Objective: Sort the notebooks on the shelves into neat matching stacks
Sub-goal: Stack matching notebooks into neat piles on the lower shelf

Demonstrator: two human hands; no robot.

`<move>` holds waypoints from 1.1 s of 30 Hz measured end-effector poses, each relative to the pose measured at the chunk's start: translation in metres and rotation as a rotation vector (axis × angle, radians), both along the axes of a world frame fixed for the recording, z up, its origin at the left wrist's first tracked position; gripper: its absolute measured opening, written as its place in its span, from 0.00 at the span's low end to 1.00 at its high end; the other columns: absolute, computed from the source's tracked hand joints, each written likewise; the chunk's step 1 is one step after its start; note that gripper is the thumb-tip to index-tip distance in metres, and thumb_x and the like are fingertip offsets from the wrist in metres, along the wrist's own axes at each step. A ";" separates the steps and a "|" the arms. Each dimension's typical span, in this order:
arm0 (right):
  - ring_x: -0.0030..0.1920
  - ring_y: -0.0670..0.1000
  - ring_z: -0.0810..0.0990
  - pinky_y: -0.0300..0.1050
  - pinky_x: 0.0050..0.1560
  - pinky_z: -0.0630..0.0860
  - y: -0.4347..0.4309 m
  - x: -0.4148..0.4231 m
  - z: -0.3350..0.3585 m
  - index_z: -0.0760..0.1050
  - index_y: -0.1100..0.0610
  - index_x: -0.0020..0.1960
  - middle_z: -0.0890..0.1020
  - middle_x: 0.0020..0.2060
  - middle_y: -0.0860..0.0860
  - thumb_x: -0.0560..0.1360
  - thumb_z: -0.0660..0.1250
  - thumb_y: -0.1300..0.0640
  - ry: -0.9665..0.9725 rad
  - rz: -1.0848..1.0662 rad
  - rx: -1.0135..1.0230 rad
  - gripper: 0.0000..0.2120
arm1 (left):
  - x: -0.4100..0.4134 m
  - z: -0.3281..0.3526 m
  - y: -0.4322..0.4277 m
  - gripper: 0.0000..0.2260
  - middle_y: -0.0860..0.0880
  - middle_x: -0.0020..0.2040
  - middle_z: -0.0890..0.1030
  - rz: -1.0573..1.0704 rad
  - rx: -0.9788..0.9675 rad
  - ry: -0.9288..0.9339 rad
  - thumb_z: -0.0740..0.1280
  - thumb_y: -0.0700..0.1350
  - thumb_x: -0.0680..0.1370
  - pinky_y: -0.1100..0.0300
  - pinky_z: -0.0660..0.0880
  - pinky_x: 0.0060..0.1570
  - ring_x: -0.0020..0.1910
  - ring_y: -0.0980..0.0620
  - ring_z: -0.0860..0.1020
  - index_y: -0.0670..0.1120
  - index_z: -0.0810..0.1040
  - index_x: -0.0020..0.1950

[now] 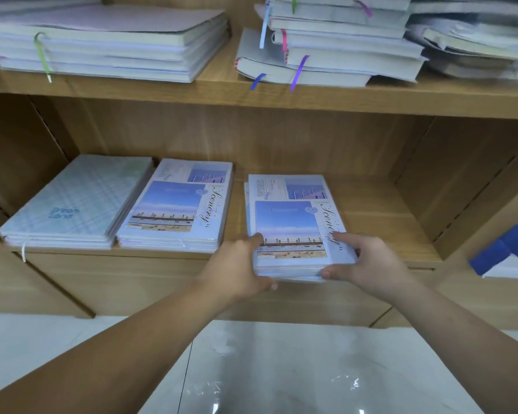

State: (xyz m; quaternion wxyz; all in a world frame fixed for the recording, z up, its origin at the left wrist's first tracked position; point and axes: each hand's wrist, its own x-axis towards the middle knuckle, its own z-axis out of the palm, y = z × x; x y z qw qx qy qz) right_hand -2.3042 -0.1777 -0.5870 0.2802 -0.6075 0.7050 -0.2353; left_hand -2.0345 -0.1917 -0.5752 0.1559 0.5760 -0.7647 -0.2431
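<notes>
Gripping the stack [290, 222] between them, left hand [240, 265] and right hand [370, 264] curl their fingers [346, 238] round its near corners; pressing both sides evenly inward should square the edges.

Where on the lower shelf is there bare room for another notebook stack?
Widest bare patch: the lower shelf board between the right Scenery stack and the right side panel. Only a narrow gap separates that stack from the middle Scenery stack, which crowds against the plaid stack at left.
</notes>
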 end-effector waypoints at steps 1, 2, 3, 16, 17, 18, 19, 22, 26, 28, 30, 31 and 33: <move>0.67 0.50 0.77 0.51 0.68 0.74 -0.001 -0.001 0.000 0.74 0.46 0.73 0.80 0.65 0.44 0.57 0.86 0.42 -0.020 -0.001 0.019 0.47 | 0.000 -0.002 0.001 0.37 0.49 0.62 0.80 -0.006 -0.014 -0.024 0.82 0.53 0.68 0.52 0.79 0.56 0.55 0.48 0.80 0.47 0.73 0.74; 0.67 0.50 0.77 0.51 0.68 0.74 -0.001 -0.002 0.000 0.74 0.45 0.73 0.80 0.65 0.44 0.55 0.85 0.40 -0.040 -0.002 0.033 0.49 | 0.001 -0.003 0.001 0.37 0.49 0.57 0.81 -0.002 -0.031 -0.036 0.82 0.52 0.68 0.53 0.79 0.55 0.53 0.48 0.80 0.48 0.74 0.74; 0.66 0.49 0.77 0.52 0.68 0.75 -0.002 -0.002 0.000 0.74 0.44 0.73 0.80 0.64 0.43 0.52 0.85 0.39 -0.053 -0.003 0.046 0.50 | 0.002 -0.005 0.000 0.37 0.49 0.52 0.82 0.019 -0.030 -0.015 0.82 0.51 0.67 0.54 0.79 0.54 0.51 0.48 0.80 0.50 0.74 0.74; 0.61 0.51 0.77 0.49 0.60 0.78 0.006 0.006 -0.009 0.71 0.39 0.71 0.78 0.63 0.47 0.48 0.85 0.43 -0.035 -0.060 0.030 0.53 | 0.003 -0.009 -0.009 0.36 0.50 0.56 0.84 0.039 0.025 0.174 0.79 0.45 0.72 0.62 0.76 0.52 0.49 0.52 0.79 0.54 0.69 0.78; 0.63 0.51 0.76 0.47 0.60 0.77 0.006 0.007 -0.009 0.70 0.39 0.72 0.76 0.64 0.46 0.50 0.86 0.44 -0.034 -0.067 0.029 0.53 | 0.002 -0.009 -0.009 0.36 0.51 0.54 0.84 0.041 0.023 0.180 0.78 0.46 0.73 0.60 0.78 0.54 0.49 0.52 0.80 0.54 0.69 0.78; 0.65 0.51 0.75 0.46 0.59 0.75 0.006 0.007 -0.008 0.68 0.39 0.74 0.75 0.65 0.46 0.53 0.87 0.46 -0.029 -0.072 0.027 0.53 | 0.000 -0.009 -0.009 0.35 0.51 0.52 0.84 0.040 0.017 0.175 0.78 0.47 0.73 0.58 0.78 0.54 0.49 0.52 0.81 0.55 0.70 0.78; 0.67 0.51 0.73 0.45 0.60 0.74 0.006 0.008 -0.008 0.68 0.40 0.75 0.74 0.67 0.46 0.55 0.87 0.48 -0.019 -0.073 0.025 0.53 | -0.002 -0.010 -0.008 0.35 0.51 0.51 0.84 0.038 0.012 0.163 0.78 0.48 0.73 0.57 0.79 0.54 0.49 0.51 0.81 0.55 0.69 0.78; 0.69 0.51 0.72 0.45 0.62 0.73 0.004 0.008 -0.008 0.67 0.42 0.76 0.73 0.70 0.46 0.56 0.87 0.50 0.010 -0.077 0.018 0.53 | -0.003 -0.012 -0.007 0.41 0.53 0.53 0.85 0.016 -0.008 0.114 0.81 0.50 0.69 0.57 0.80 0.55 0.49 0.53 0.82 0.56 0.68 0.79; 0.69 0.51 0.71 0.46 0.65 0.72 0.008 0.011 -0.007 0.69 0.42 0.75 0.74 0.68 0.47 0.57 0.87 0.48 0.053 -0.091 -0.008 0.50 | 0.000 -0.018 -0.007 0.40 0.53 0.46 0.86 0.026 -0.091 0.039 0.82 0.49 0.68 0.60 0.78 0.53 0.47 0.54 0.81 0.57 0.70 0.78; 0.69 0.51 0.71 0.47 0.65 0.72 0.011 0.010 -0.006 0.70 0.43 0.75 0.75 0.66 0.47 0.58 0.87 0.47 0.085 -0.090 -0.025 0.49 | 0.001 -0.019 -0.007 0.38 0.54 0.46 0.86 0.033 -0.134 0.028 0.82 0.50 0.68 0.61 0.77 0.53 0.48 0.54 0.82 0.58 0.72 0.76; 0.68 0.51 0.72 0.48 0.65 0.73 0.014 0.009 -0.006 0.71 0.44 0.74 0.76 0.65 0.47 0.58 0.86 0.45 0.106 -0.084 -0.041 0.47 | 0.000 -0.020 -0.006 0.37 0.54 0.47 0.87 0.034 -0.148 0.030 0.82 0.50 0.67 0.61 0.77 0.53 0.50 0.55 0.82 0.58 0.74 0.74; 0.67 0.51 0.73 0.48 0.65 0.73 0.015 0.009 -0.006 0.72 0.44 0.74 0.76 0.65 0.47 0.58 0.86 0.45 0.111 -0.082 -0.048 0.47 | 0.000 -0.021 -0.007 0.37 0.54 0.48 0.87 0.032 -0.142 0.034 0.82 0.50 0.67 0.61 0.78 0.54 0.50 0.54 0.82 0.58 0.74 0.74; 0.65 0.51 0.73 0.49 0.64 0.74 0.018 0.010 -0.006 0.72 0.44 0.73 0.76 0.63 0.47 0.59 0.86 0.44 0.122 -0.077 -0.058 0.46 | 0.001 -0.021 -0.009 0.37 0.54 0.51 0.87 0.026 -0.098 0.067 0.83 0.48 0.66 0.58 0.79 0.55 0.50 0.54 0.83 0.57 0.75 0.74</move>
